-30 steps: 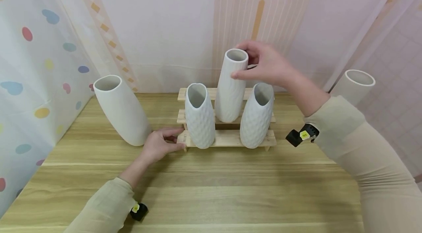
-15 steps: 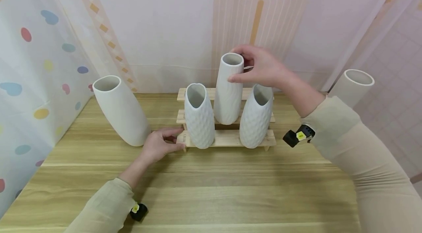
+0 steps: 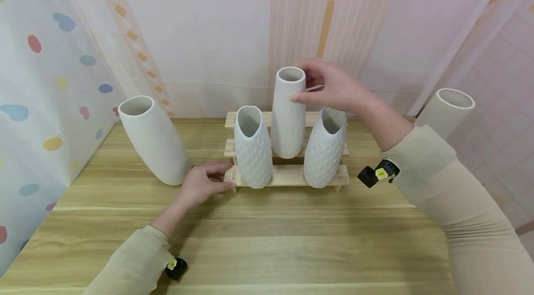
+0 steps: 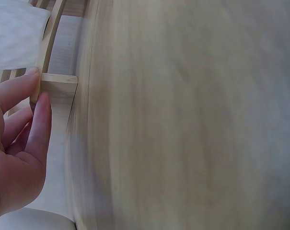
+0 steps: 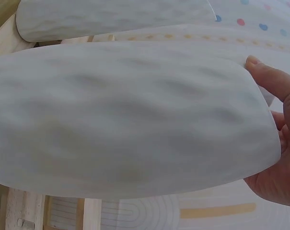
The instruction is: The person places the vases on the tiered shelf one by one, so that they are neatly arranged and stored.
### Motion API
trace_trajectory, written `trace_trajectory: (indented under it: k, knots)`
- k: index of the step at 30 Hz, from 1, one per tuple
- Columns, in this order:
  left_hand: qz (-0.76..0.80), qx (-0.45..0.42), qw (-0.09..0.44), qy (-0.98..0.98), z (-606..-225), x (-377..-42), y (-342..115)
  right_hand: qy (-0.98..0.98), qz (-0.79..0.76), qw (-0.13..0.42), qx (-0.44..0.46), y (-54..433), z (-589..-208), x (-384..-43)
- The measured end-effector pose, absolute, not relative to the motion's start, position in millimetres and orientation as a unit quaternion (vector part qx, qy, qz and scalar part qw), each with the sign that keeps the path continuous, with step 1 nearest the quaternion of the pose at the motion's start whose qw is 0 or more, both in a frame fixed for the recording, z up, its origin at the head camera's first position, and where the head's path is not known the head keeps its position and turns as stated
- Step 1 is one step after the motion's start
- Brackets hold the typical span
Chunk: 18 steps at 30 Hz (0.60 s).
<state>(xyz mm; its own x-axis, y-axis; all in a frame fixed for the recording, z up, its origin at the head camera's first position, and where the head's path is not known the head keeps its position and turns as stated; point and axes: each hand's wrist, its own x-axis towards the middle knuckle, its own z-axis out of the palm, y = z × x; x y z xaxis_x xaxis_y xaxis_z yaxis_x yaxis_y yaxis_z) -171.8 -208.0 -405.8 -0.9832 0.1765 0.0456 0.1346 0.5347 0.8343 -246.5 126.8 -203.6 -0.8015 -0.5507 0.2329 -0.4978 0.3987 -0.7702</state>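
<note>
A tall white vase (image 3: 289, 118) stands upright at the middle tier of a small stepped wooden rack (image 3: 288, 175). My right hand (image 3: 333, 86) grips it near the rim, thumb in front and fingers behind. Two dimpled white vases with notched rims stand on the front tier, one left (image 3: 252, 156) and one right (image 3: 324, 156). At the rack's left end my left hand (image 3: 202, 183) pinches the front slat (image 4: 51, 40) between thumb and fingers. Seen from the right wrist, the right dimpled vase (image 5: 135, 120) covers most of the view and hides the held vase's body.
A large smooth white vase (image 3: 156, 142) stands on the wooden table (image 3: 267, 244), left of the rack. Another white vase (image 3: 446, 112) is at the far right, partly behind the right sleeve. A patterned curtain (image 3: 208, 30) hangs behind the table.
My right hand has shifted the tall vase slightly left and lowered it a little, and it now stands straighter. The left hand stays at the rack's end.
</note>
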Motion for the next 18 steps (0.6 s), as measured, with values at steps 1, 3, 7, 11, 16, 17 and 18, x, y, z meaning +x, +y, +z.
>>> trace_trajectory:
  k: [1, 3, 7, 11, 16, 17, 18]
  knots:
    - [0.474, 0.088, 0.022, 0.876, -405.7, -171.7, -208.1, 0.836, -0.449, 0.028, -0.314, 127.3, -203.5, -246.4]
    - [0.475, 0.087, 0.023, 0.875, -405.4, -171.4, -208.1, 0.837, -0.450, 0.027, -0.310, 128.7, -202.9, -245.3]
    - [0.474, 0.085, 0.023, 0.876, -405.6, -171.2, -207.9, 0.839, -0.457, 0.017, -0.296, 136.1, -200.3, -241.4]
    - [0.473, 0.090, 0.021, 0.876, -405.7, -171.5, -207.6, 0.830, -0.480, -0.002, -0.285, 152.2, -199.3, -235.2]
    - [0.471, 0.090, 0.021, 0.877, -405.6, -171.2, -208.1, 0.798, -0.526, -0.026, -0.294, 178.4, -206.9, -227.5]
    - [0.471, 0.089, 0.021, 0.877, -405.5, -171.2, -208.1, 0.794, -0.531, -0.032, -0.294, 183.7, -209.5, -226.7]
    - [0.471, 0.089, 0.022, 0.878, -405.5, -171.2, -208.1, 0.790, -0.535, -0.038, -0.295, 188.8, -212.6, -226.2]
